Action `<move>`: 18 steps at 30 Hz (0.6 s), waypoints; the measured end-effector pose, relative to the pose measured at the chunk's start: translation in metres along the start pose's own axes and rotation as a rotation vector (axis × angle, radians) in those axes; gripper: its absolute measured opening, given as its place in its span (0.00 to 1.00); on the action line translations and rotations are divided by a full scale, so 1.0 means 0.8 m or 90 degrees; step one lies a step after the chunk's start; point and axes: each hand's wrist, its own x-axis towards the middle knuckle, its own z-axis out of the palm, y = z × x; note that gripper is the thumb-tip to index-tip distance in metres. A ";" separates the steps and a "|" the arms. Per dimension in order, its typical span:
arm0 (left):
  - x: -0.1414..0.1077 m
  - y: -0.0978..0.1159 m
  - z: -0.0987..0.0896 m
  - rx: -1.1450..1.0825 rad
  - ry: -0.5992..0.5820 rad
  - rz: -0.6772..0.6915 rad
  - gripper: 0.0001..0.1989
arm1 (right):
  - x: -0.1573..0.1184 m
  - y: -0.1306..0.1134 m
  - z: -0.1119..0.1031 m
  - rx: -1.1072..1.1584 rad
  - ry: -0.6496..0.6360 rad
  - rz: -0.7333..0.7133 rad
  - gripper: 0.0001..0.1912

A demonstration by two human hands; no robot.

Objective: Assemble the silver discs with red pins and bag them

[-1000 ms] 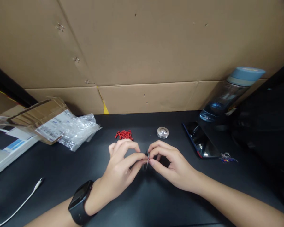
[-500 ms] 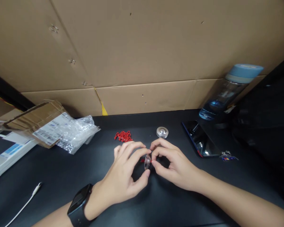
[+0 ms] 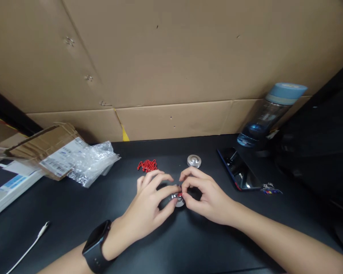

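Between the fingertips of my left hand is a small silvery, cymbal-like disc, held by thumb and index finger. The thumb and fingers of my right hand are pinched together at its centre, on a short red cord. Fingers partly cover both the disc and the cord. Just beyond the right fingers, a second silvery disc with a raised dome lies flat on the table. A small pile of red cord loops lies beyond my left hand.
A phone and a keyring with a coloured tag lie to the right, with a blue-lidded bottle behind. To the left are an open cardboard box, clear plastic wrap and a white cable. Cardboard walls the back.
The held disc has turned from edge-on to lying flatter, its face now tilted upward. Both hands keep their grip near the same spot. The view has shifted slightly.
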 end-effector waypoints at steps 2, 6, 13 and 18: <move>0.000 -0.001 0.001 -0.021 0.018 0.011 0.08 | -0.001 0.000 0.000 -0.003 -0.001 -0.008 0.05; 0.002 -0.001 0.000 -0.071 -0.001 0.049 0.06 | -0.004 -0.002 0.001 -0.006 -0.011 -0.049 0.06; 0.008 -0.008 0.000 -0.057 -0.001 0.080 0.05 | -0.004 -0.003 0.001 -0.044 -0.022 -0.109 0.04; 0.009 -0.021 -0.003 -0.019 0.018 0.063 0.08 | -0.002 0.001 -0.010 -0.105 -0.007 -0.107 0.05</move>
